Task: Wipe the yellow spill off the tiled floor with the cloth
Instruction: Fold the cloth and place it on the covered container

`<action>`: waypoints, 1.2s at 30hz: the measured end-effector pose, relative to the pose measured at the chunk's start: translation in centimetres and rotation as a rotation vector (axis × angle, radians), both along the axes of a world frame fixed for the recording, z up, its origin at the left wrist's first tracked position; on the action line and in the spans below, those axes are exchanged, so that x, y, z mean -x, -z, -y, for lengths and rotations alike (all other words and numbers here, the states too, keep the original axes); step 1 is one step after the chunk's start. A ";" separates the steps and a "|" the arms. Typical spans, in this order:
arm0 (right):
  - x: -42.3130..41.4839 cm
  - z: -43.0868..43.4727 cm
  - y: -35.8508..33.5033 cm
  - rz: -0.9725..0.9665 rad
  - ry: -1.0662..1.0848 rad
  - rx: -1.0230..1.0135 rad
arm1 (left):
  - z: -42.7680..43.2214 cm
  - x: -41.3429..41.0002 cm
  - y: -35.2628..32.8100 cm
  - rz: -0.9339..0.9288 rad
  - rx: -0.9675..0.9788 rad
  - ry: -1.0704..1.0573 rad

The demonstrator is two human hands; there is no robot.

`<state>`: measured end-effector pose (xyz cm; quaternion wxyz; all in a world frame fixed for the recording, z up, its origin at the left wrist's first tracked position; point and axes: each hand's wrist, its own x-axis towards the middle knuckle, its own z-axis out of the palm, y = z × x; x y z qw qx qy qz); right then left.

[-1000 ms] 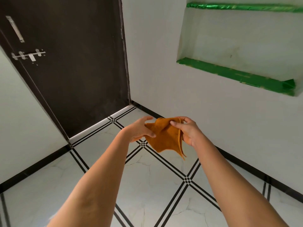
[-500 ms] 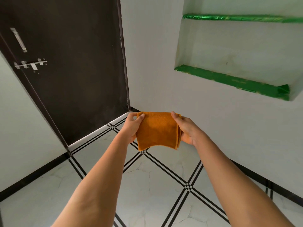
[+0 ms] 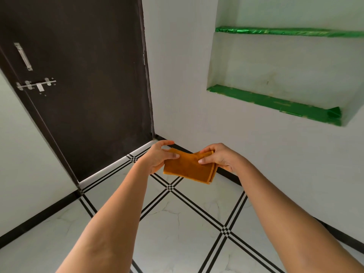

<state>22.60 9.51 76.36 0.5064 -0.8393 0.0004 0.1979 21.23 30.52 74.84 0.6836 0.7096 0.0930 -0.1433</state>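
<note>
An orange-brown cloth [image 3: 188, 168] is folded into a flat rectangle and held in the air at chest height above the white tiled floor [image 3: 177, 229]. My left hand [image 3: 158, 157] pinches its left edge, thumb on top. My right hand [image 3: 219, 156] grips its right, doubled-over edge with fingers over the top. No yellow spill shows on the visible floor tiles.
A dark brown door [image 3: 84, 75] with a metal bolt [image 3: 36, 85] stands at the left, closed. A white wall with a recessed niche and green-lined shelves [image 3: 275, 103] is at the right. Black skirting [image 3: 228, 175] runs along the wall base.
The cloth went from hanging loose to a neat vertical square, and now lies folded over into a flatter, narrower rectangle between both hands. The camera view has tilted slightly upward.
</note>
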 end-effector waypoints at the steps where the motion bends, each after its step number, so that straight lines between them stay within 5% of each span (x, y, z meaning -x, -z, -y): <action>1: 0.0 -0.1 0.0 0.043 -0.014 0.109 | 0.2 0.0 0.0 0.016 -0.015 -0.008; 6: 0.6 0.7 0.9 0.262 0.008 0.538 | 1.6 -0.2 1.3 0.061 -0.079 0.012; 12: 5.1 4.2 1.5 0.124 0.195 0.323 | 5.7 0.8 3.9 0.085 -0.089 0.027; 21: 18.4 14.1 7.8 -0.070 0.908 0.050 | 20.0 9.5 9.7 0.004 -0.131 0.405; 36: 60.3 35.8 10.1 0.095 1.845 -0.202 | 52.1 44.3 11.3 -0.004 -0.147 1.161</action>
